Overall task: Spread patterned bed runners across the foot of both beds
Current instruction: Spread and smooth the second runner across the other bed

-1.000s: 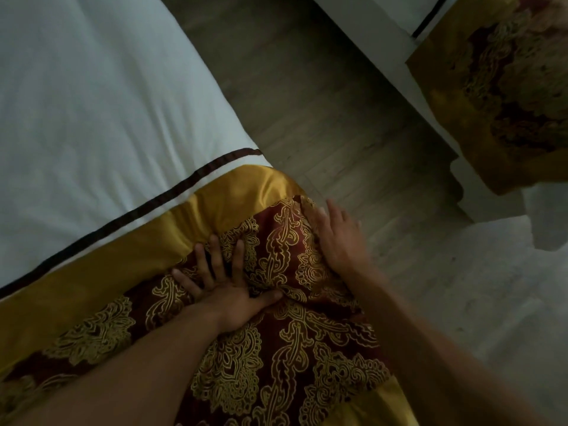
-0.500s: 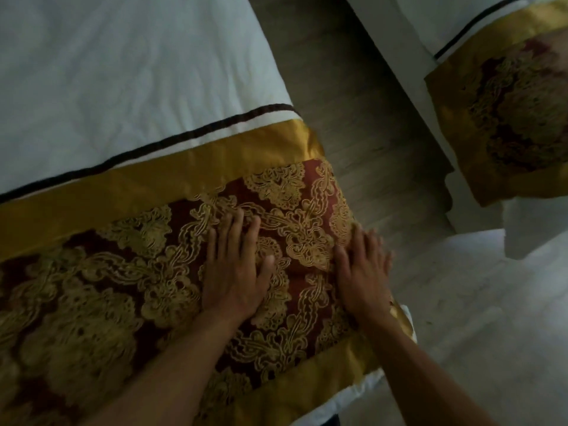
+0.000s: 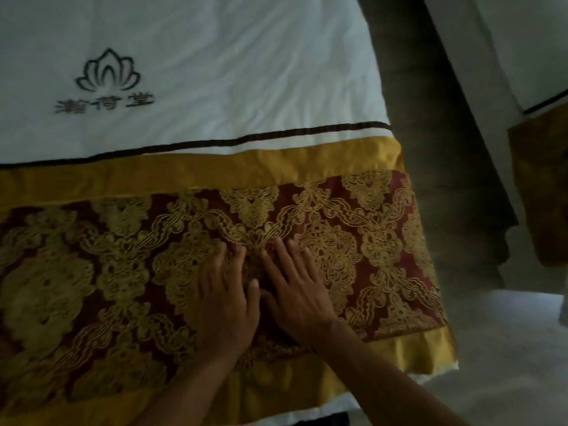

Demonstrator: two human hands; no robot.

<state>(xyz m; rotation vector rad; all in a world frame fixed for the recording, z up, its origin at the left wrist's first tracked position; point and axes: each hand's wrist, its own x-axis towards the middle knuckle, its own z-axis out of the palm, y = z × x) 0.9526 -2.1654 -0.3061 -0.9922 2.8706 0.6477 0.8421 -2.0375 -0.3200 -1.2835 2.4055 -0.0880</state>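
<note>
Both hands had drawn together since half a second before. The runner (image 3: 92, 272) lay across the foot of the bed (image 3: 246, 72), long axis left to right. The left hand (image 3: 227, 305) and right hand (image 3: 296, 298) pressed flat on it, fingers straight, the right nearer its hanging end.

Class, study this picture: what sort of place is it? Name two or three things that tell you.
Probably a hotel or spa room: a lotus logo stitched on the near bed's white cover, a patterned runner across its foot, and a second bed alongside with a matching runner.
</note>
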